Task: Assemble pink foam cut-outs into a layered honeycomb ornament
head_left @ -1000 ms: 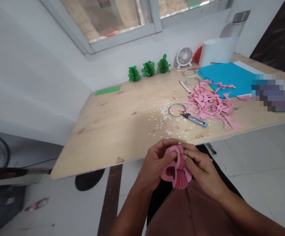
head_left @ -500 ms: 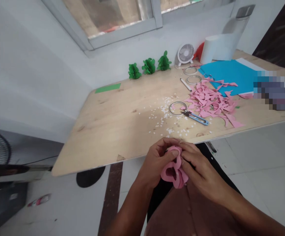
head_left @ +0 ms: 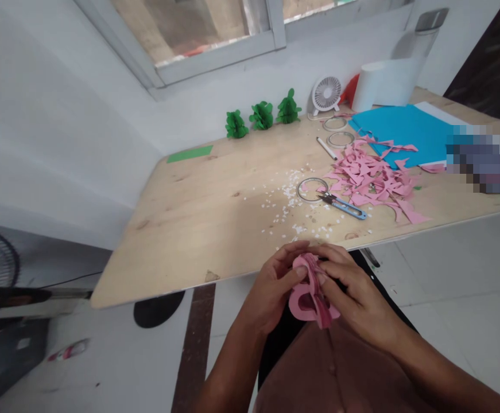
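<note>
A layered pink paper cutout [head_left: 303, 310] with rounded lobes and openings is held above my lap, just off the table's front edge. My left hand [head_left: 278, 281] grips its left side, the thumb pressed on the front layer. On the other side my right hand [head_left: 348, 287] pinches the layers between thumb and fingers. The fingertips behind the paper are partly hidden. Beyond my hands, blue thread snips [head_left: 342, 205] lie on the table beside a roll of narrow tape [head_left: 312, 189], among tiny white paper bits [head_left: 288, 212].
Pink paper scraps [head_left: 374, 175] are heaped on the right of the wooden table [head_left: 189, 229], by blue sheets [head_left: 404, 132]. Green paper ornaments [head_left: 262, 116] and a small white fan [head_left: 327, 94] stand along the wall. A green strip [head_left: 189, 153] lies far left. A marker [head_left: 326, 148] lies near the scraps.
The pink layers were fanned out, then pressed closer together, and now spread slightly apart again. Both hands keep their hold, shifting their fingers a little. The view has tilted slightly.
</note>
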The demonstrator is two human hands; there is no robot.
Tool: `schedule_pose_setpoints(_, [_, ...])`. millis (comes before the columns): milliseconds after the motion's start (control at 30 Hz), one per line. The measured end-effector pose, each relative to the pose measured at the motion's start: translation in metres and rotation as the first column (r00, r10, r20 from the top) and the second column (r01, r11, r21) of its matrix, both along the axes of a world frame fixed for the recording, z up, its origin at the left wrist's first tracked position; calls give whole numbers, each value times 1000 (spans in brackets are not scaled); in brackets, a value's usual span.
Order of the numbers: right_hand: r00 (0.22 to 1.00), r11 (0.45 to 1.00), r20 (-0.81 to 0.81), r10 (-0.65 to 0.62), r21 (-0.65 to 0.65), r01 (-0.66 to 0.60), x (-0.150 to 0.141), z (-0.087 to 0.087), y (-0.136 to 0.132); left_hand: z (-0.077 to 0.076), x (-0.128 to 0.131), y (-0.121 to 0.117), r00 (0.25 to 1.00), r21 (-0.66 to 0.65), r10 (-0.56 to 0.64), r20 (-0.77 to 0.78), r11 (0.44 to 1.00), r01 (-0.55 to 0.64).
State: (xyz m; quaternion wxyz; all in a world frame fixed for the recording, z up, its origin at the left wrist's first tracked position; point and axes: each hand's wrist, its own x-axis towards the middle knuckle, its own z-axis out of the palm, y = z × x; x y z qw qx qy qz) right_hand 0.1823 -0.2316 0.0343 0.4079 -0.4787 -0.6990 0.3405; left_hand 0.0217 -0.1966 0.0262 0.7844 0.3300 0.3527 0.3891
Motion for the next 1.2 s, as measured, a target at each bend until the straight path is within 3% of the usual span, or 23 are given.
schedule_pose_setpoints(200, [992, 998, -114, -59, -11, 58, -3, -6, 3, -4, 4, -6, 999, -26, 43, -18, 999, -44])
schedule_pose_setpoints(500, [968, 984, -182, -174, -67, 164, -4, -16, -4, -3, 12, -7, 955, -87, 297, -12, 951, -297])
schedule_pose_setpoints(700, [976, 989, -160, -149, -28, 146, -10, -17, -8, -7, 14, 0, 896, -42, 444, 13, 896, -443])
schedule_pose_setpoints(1033, [972, 981, -154, -177, 49, 187, -12, -13, -11, -5, 22, 4, 851, -50, 524, 40, 852, -522])
schedule_pose_setpoints(1200, [979, 973, -64, -194, 115, 201, -13, -16, -13, -4, 26, 3, 837, -35, 545, 42, 838, -544])
